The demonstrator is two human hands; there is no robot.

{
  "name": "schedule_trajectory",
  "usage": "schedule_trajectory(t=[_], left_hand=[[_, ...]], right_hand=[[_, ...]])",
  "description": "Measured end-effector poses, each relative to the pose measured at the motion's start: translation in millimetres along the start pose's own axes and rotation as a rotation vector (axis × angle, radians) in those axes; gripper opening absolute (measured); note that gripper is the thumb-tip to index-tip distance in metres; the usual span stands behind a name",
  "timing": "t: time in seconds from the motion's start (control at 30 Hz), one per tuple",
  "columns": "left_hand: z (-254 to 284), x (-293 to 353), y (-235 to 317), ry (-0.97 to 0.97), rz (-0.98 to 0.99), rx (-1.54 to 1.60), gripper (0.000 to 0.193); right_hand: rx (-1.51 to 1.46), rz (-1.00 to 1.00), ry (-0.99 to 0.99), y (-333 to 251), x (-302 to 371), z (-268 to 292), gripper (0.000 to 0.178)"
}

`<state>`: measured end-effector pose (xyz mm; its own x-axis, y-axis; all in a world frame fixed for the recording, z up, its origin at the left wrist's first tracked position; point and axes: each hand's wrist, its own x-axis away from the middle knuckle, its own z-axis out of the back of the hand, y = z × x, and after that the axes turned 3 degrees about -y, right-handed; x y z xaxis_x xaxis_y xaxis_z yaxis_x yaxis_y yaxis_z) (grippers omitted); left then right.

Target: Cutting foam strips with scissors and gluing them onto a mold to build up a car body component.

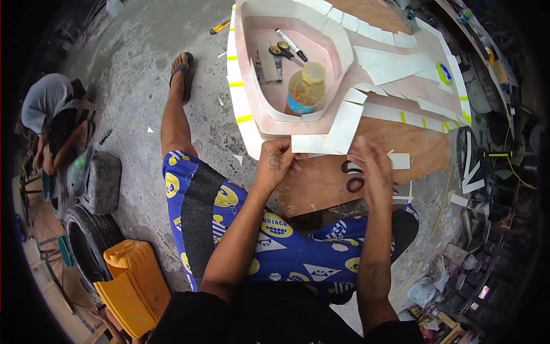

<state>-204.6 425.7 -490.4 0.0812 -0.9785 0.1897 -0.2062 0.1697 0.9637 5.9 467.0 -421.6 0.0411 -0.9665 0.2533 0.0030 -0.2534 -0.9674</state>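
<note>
My left hand [276, 167] is closed, pinching the left end of a white card strip [312, 143] along the near edge of a pale pink moulded shell [269, 123]. A second white card piece [346, 123] slants up from the strip's right end. My right hand [375, 175], slightly blurred, hovers beside that corner with its fingers apart and bent; nothing shows in it. Two black loops [355, 184], like scissor handles, lie beside it on a brown wooden board [312, 186]. In the shell's hollow stand a jar of amber liquid [303, 94], scissors [285, 51] and a marker [291, 45].
White card pieces with yellow tape line the shell's edges; a blue-and-yellow tape roll [444, 74] sits on it. A yellow cutter [220, 27] and card scraps lie on the concrete floor. To the left are a cut yellow container [134, 286], a tyre [86, 241] and a crouching person [51, 114].
</note>
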Motion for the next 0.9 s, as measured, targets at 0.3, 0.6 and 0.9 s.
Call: schedule_trajectory(t=[0.3,0.6,0.9], left_hand=[[0.0,-1.0,1.8,0.080,-0.032,-0.137,0.027],[3.5,-0.5,2.7,0.049,-0.047,-0.136,0.026],[29.5,35.9,46.2,0.298,-0.444,-0.880,0.023]], right_hand=[[-0.255,-0.313,-0.184,4.5,-26.9,-35.9,0.039],[-0.073,-0.219,-0.157,3.8,-30.9,-45.1,0.036],[-0.034,-0.242,-0.100,5.0,-34.9,-45.4,0.036]])
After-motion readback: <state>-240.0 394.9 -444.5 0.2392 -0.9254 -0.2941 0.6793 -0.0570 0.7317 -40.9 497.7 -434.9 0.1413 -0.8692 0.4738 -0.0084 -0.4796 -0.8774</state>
